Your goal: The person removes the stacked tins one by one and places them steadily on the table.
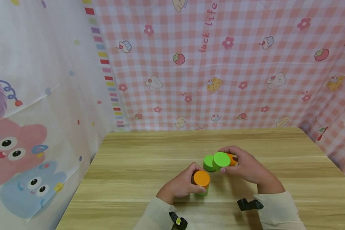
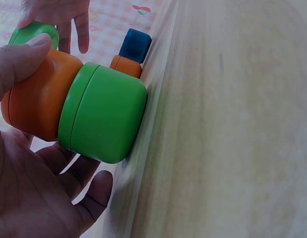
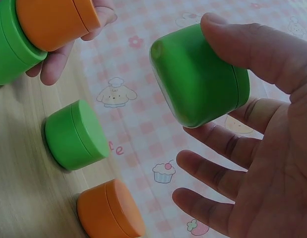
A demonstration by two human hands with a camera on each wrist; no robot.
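Observation:
My left hand (image 1: 182,183) grips an orange jar (image 1: 202,179) that sits on top of a green jar (image 2: 106,114). That lower jar's base is at or very near the tabletop. Between thumb and forefinger, my right hand (image 1: 244,166) holds another green jar (image 3: 198,77) above the table, its other fingers spread apart in the right wrist view. Below it, a third green jar (image 3: 76,135) stands on the wood beside a second orange jar (image 3: 109,208). In the head view, the right hand partly covers that orange jar.
The wooden table (image 1: 126,179) meets a pink checked cloth (image 1: 166,76) at the back and a white cartoon-printed cloth (image 1: 60,95) on the left. A dark blue object (image 2: 135,45) shows beside the orange jar in the left wrist view.

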